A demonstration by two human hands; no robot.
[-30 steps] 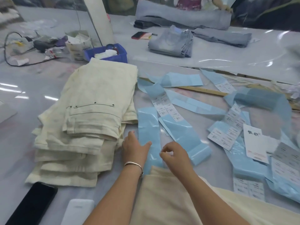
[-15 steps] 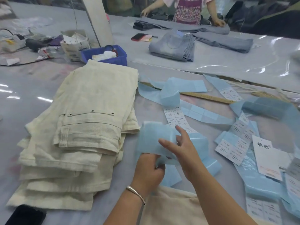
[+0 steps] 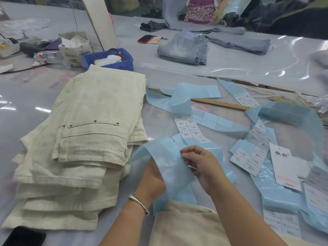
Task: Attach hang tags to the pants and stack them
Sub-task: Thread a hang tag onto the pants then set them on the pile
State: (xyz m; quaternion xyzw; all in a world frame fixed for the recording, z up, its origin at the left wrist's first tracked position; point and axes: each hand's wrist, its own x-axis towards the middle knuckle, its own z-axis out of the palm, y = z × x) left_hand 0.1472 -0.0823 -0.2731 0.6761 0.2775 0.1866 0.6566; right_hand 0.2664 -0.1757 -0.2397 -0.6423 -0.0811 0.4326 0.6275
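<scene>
Right hand (image 3: 204, 167) pinching blue strip (image 3: 170, 160), blue bin (image 3: 110, 63) holding white cloth (image 3: 110, 59)

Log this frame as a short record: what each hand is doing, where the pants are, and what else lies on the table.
left hand: grips the blue backing strip from below
right hand: pinches the strip's edge
stack of cream pants: folded, left of the hands
unstacked cream pants: near edge, under the forearms
white hang tag: lying at right
blue bin: behind the stack
wooden ruler: among loose strips
</scene>
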